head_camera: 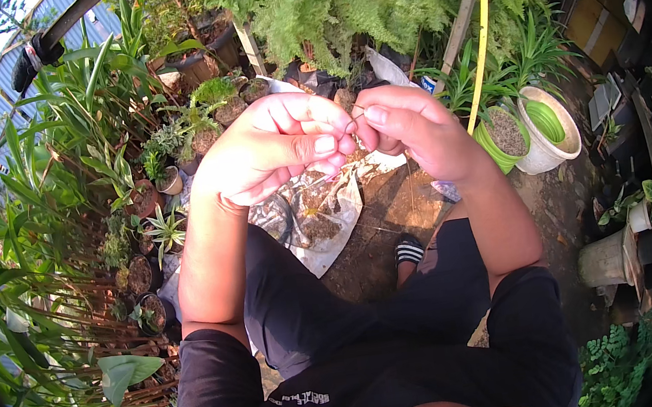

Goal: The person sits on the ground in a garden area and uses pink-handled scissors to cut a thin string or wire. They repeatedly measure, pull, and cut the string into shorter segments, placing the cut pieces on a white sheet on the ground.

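My left hand (283,142) and my right hand (413,124) are raised in front of me with their fingertips almost meeting. A thin, dark, bent strand (359,116), perhaps a wire or a stem, runs between them. My right thumb and forefinger pinch it, and the left fingertips close on its other side. Its ends are hidden by the fingers. Below, a white plastic sheet (332,257) lies on the soil with dirt and plant scraps on it. A thin brown stalk (411,185) shows beneath my right hand.
Several small potted plants (166,231) line the left side, before tall leafy plants (34,236). Ferns (352,7) spread at the back. A yellow pole (479,35) slants down near a green pot (502,138) and a white pot (558,147). Another pot (604,259) stands at right.
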The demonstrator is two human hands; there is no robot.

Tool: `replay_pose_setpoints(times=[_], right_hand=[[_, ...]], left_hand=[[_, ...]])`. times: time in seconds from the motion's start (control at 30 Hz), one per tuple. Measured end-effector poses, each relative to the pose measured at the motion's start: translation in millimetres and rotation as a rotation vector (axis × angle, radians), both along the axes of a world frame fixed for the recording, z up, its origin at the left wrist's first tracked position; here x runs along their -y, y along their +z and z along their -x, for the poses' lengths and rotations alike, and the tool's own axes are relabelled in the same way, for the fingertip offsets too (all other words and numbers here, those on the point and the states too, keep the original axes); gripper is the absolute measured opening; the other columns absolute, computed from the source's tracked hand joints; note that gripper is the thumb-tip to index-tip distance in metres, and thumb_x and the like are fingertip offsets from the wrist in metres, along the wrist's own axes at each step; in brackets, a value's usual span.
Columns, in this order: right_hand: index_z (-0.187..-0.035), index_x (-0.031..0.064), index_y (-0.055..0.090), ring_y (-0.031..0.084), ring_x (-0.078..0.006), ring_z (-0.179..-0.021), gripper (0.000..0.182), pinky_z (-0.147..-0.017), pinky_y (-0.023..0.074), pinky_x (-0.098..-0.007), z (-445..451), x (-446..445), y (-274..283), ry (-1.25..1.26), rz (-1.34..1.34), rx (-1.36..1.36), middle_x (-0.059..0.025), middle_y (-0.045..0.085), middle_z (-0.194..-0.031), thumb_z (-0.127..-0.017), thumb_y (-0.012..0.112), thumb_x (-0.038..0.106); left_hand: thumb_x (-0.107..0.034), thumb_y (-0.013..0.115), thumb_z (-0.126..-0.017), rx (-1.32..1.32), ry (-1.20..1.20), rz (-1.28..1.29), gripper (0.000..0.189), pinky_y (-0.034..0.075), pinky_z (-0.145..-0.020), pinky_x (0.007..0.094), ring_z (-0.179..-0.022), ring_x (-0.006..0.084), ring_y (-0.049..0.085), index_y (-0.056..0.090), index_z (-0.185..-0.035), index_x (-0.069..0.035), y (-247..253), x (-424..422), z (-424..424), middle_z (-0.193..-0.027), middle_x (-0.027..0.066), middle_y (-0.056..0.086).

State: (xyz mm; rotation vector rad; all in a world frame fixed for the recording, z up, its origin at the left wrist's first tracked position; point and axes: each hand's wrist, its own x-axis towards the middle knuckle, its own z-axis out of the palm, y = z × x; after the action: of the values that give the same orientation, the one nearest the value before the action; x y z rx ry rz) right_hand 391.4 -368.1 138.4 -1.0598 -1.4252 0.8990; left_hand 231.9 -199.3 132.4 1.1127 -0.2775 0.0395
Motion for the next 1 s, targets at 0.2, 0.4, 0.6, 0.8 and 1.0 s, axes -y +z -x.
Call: replay_pose_setpoints(times=[0.2, 0.4, 0.6, 0.8, 1.0], right_hand=[[-0.082, 0.0016, 0.054, 0.049, -0.0094, -0.075, 0.029, -0.07, 0.0403, -0.0263, 12, 1, 12, 0.06, -0.069, 0.075, -0.0026, 0.055, -0.079, -0.102, 0.042, 0.019], [-0.082, 0.0013, 0.053, 0.049, -0.01, -0.073, 0.025, -0.067, 0.0406, -0.027, 25, 0, 13, 0.003, -0.108, 0.024, -0.0028, 0.055, -0.077, -0.101, 0.042, 0.015], [-0.087, -0.0005, 0.052, 0.05, -0.0121, -0.07, 0.022, -0.065, 0.0418, -0.0288, 37, -2, 2, -0.194, -0.247, 0.146, -0.0064, 0.053, -0.075, -0.101, 0.042, 0.014], [-0.096, -0.0022, 0.051, 0.058, -0.0235, -0.068, 0.016, -0.063, 0.0446, -0.0346, 50, -4, -4, -0.31, -0.371, 0.293, -0.0144, 0.056, -0.077, -0.1, 0.044, 0.011], [-0.1, -0.003, 0.05, 0.059, -0.0355, -0.07, 0.013, -0.063, 0.0444, -0.04, 49, 0, -7, -0.32, -0.406, 0.427, -0.0195, 0.057, -0.078, -0.096, 0.047, 0.008]], left_hand=[[-0.003, 0.068, -0.089, 0.061, 0.167, -0.067, 0.012, 0.056, -0.074, 0.029, -0.082, 0.0154, 0.066, 0.063, -0.099, 0.002, 0, 17, 12, -0.093, 0.0092, 0.068], [-0.005, 0.067, -0.09, 0.134, 0.339, -0.149, 0.011, 0.054, -0.067, 0.0256, -0.077, 0.0134, 0.065, 0.064, -0.099, 0.002, 1, 29, 19, -0.089, 0.0087, 0.068], [-0.008, 0.067, -0.091, 0.164, 0.53, -0.044, 0.012, 0.052, -0.061, 0.0238, -0.076, 0.0113, 0.063, 0.066, -0.101, 0.001, -7, 39, 16, -0.085, 0.0072, 0.067], [-0.003, 0.068, -0.089, 0.218, 0.523, 0.117, 0.012, 0.049, -0.06, 0.0194, -0.079, 0.0116, 0.062, 0.067, -0.101, -0.003, -16, 47, 9, -0.097, 0.0066, 0.066], [-0.005, 0.068, -0.091, 0.119, 0.329, 0.258, 0.031, 0.049, -0.059, 0.0181, -0.084, 0.0112, 0.062, 0.056, -0.119, -0.004, -23, 40, 9, -0.103, 0.006, 0.063]])
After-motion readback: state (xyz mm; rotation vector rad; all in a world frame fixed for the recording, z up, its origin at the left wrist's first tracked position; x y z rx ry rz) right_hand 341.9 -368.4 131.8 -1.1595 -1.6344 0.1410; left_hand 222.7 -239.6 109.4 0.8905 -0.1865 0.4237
